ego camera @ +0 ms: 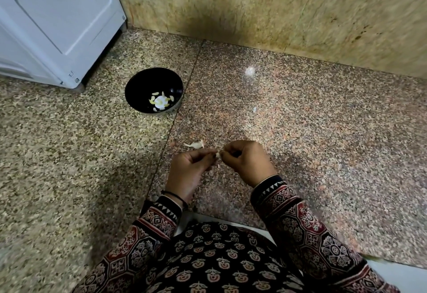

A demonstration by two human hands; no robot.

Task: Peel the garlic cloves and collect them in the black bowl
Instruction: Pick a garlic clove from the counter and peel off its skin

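A black bowl (154, 93) stands on the granite counter at the back left, with several pale peeled garlic cloves (159, 102) at its bottom. In front of me, my left hand (191, 170) and my right hand (248, 161) meet fingertip to fingertip over the counter. Both pinch one small garlic clove (218, 153), which is mostly hidden by the fingers. A scrap of papery garlic skin (196, 145) lies on the counter just beyond my left hand.
A white appliance (57, 20) stands at the back left, close to the bowl. A stone wall (277, 8) closes off the back. A small white fleck (254, 109) lies mid-counter. The counter's front edge runs below my sleeves.
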